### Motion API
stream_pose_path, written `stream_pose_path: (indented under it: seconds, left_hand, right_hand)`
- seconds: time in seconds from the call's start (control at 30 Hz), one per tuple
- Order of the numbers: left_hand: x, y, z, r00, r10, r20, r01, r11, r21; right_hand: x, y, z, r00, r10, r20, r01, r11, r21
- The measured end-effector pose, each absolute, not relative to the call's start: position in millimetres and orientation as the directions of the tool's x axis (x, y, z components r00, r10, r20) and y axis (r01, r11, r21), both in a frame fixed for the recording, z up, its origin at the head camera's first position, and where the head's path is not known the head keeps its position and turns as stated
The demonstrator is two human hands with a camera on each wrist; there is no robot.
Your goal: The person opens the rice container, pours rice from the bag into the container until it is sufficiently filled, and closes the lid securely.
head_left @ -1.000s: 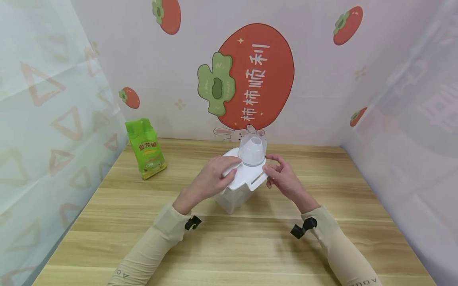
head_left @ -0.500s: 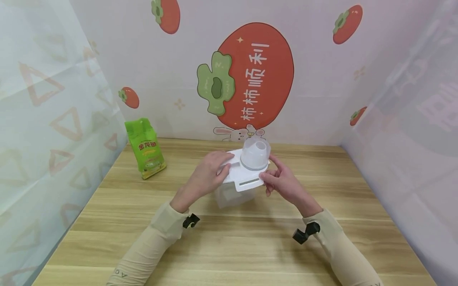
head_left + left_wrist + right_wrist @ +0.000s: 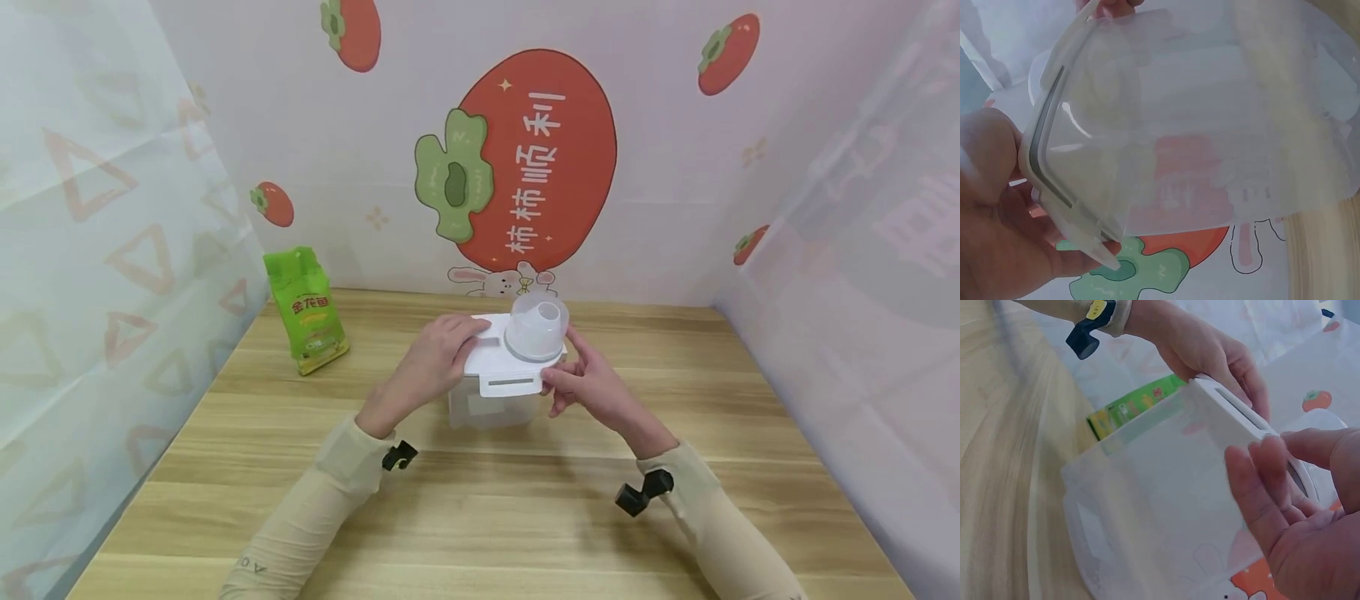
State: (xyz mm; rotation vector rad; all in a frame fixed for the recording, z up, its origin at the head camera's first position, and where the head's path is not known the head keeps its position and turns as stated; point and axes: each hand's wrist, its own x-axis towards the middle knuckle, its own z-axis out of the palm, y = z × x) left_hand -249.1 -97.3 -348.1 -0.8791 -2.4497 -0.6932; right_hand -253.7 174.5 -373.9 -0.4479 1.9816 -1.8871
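A translucent storage container (image 3: 491, 411) stands on the table with a white lid (image 3: 491, 358) on its top. An upturned clear cup (image 3: 537, 332) sits on the lid's right part. My left hand (image 3: 429, 364) grips the lid's left end, its fingers along the edge. In the left wrist view, the fingers of the left hand (image 3: 988, 206) lie round the lid's rim, above the clear wall. At the front right corner, the thumb of my right hand (image 3: 594, 385) presses the lid by the slotted flap (image 3: 510, 383), while the index finger reaches along the lid's right side.
A green packet (image 3: 306, 312) with red lettering stands at the back left of the wooden table (image 3: 480, 517). Behind the table hangs a cloth backdrop (image 3: 660, 183) printed with persimmons, and cloth walls enclose both sides.
The container has turned so that its front flap faces me more squarely, and it has settled from a tilt. The cup has shifted slightly right; both hands stay on the lid.
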Motion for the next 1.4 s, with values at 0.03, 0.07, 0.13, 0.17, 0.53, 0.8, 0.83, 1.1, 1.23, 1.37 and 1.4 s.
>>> stream_pose_path:
  seconds: [0.03, 0.07, 0.13, 0.17, 0.53, 0.8, 0.83, 1.1, 1.23, 1.37, 1.4]
  left_hand:
    - [-250, -98, -348, -0.698, 0.463, 0.547, 0.680, 0.668, 0.302]
    - [-250, -98, -347, -0.697, 0.472, 0.540, 0.684, 0.664, 0.302]
    - [-252, -99, -348, -0.695, 0.484, 0.531, 0.690, 0.656, 0.306]
    - [-253, -99, -348, -0.694, 0.488, 0.529, 0.694, 0.648, 0.313]
    - [-268, -107, -355, -0.671, 0.510, 0.539, 0.737, 0.540, 0.406]
    - [-283, -111, -355, -0.644, 0.504, 0.575, 0.759, 0.516, 0.398]
    - [-284, -111, -356, -0.640, 0.501, 0.582, 0.761, 0.513, 0.396]
    - [-292, -113, -363, -0.660, 0.432, 0.614, 0.741, 0.509, 0.439]
    - [-293, -114, -365, -0.685, 0.407, 0.604, 0.719, 0.510, 0.471]
    - [-293, -113, -364, -0.693, 0.406, 0.596, 0.713, 0.512, 0.480]
    - [-293, -113, -364, -0.695, 0.406, 0.594, 0.711, 0.511, 0.482]
  right_hand:
    - [-254, 177, -374, -0.880, -0.472, -0.045, 0.019, 0.060, -0.998]
    - [-254, 179, -374, -0.878, -0.477, -0.045, 0.014, 0.068, -0.998]
    - [-255, 183, -373, -0.873, -0.486, -0.044, -0.003, 0.095, -0.995]
    - [-255, 185, -372, -0.869, -0.492, -0.043, -0.014, 0.111, -0.994]
    - [-260, 202, -360, -0.895, -0.445, 0.007, -0.173, 0.332, -0.927]
    - [-265, 197, -364, -0.924, -0.380, 0.045, -0.173, 0.310, -0.935]
    - [-267, 196, -366, -0.925, -0.377, 0.041, -0.164, 0.300, -0.940]
    - [-277, 185, -380, -0.927, -0.376, 0.010, -0.084, 0.180, -0.980]
    - [-280, 181, -384, -0.926, -0.378, -0.007, -0.027, 0.085, -0.996]
    - [-284, 179, -388, -0.902, -0.433, 0.002, 0.053, -0.115, -0.992]
    - [-285, 179, -389, -0.892, -0.452, 0.008, 0.073, -0.162, -0.984]
